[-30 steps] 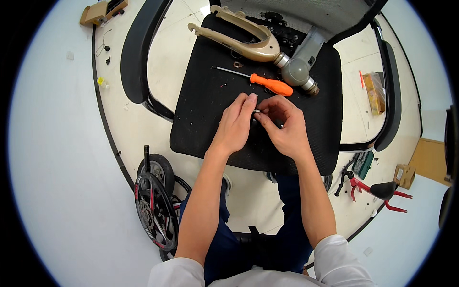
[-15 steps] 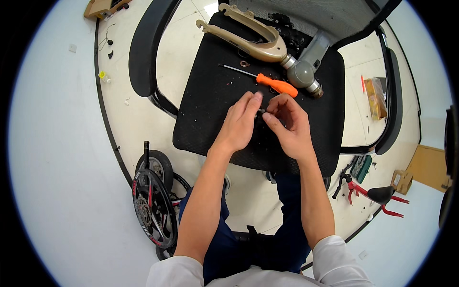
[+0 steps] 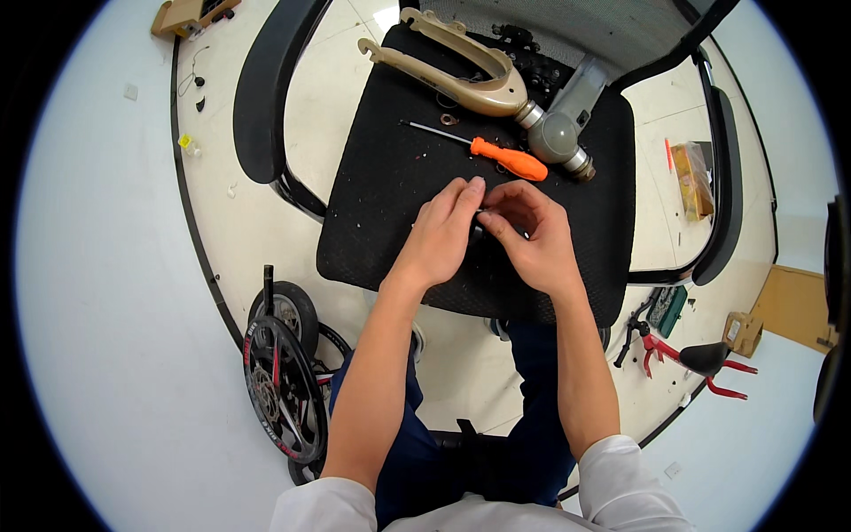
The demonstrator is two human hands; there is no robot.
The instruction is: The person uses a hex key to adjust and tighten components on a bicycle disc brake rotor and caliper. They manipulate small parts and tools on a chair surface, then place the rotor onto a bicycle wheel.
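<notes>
Over the front half of a black chair seat (image 3: 372, 222), my left hand (image 3: 441, 232) and my right hand (image 3: 534, 238) meet, fingertips almost touching. Both are closed in a pinch around something small and dark that their fingers mostly hide. Just beyond them lies a screwdriver (image 3: 510, 160) with an orange handle, its shaft pointing left. Farther back rests a beige bicycle fork (image 3: 496, 91), joined to a grey rounded head tube piece (image 3: 557, 137). A small copper-coloured ring (image 3: 449, 119) sits between fork and screwdriver.
Black armrests (image 3: 262, 97) flank the seat. On the floor at left are bicycle wheels (image 3: 284, 390); at right lie a red bicycle frame (image 3: 660, 346), a green toolbox (image 3: 667, 310) and a cardboard box (image 3: 743, 335). A bagged yellow package (image 3: 693, 182) sits beyond the right armrest.
My hands have drawn slightly closer together, the right fingers moving in toward the left fingertips. The whole view has shifted a little; the screwdriver and fork stay in place on the seat.
</notes>
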